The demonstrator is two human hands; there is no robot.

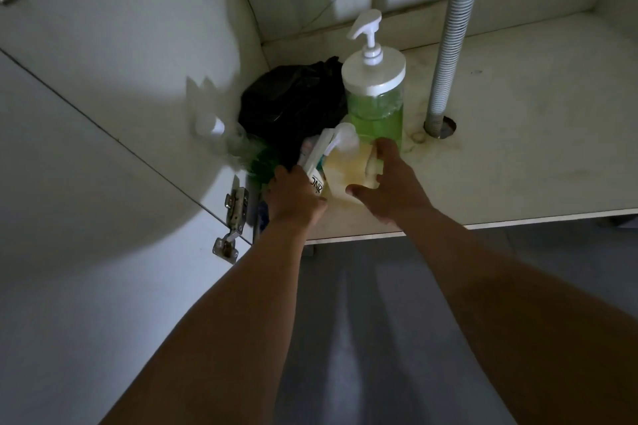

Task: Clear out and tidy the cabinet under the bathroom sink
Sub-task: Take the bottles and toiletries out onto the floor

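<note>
Both hands reach in to clear the cabinet: left hand [293, 197] grips a white printed tube [316, 166], right hand [390, 190] half-open around a pale yellow pump bottle [345, 172].

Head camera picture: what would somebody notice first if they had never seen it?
The tall pump bottle of green liquid stands out, upright in the middle of the cabinet floor. Just in front of it, the right hand grips a smaller yellowish bottle, while the left hand holds a white tube. A black bag sits behind, in the left corner.
</note>
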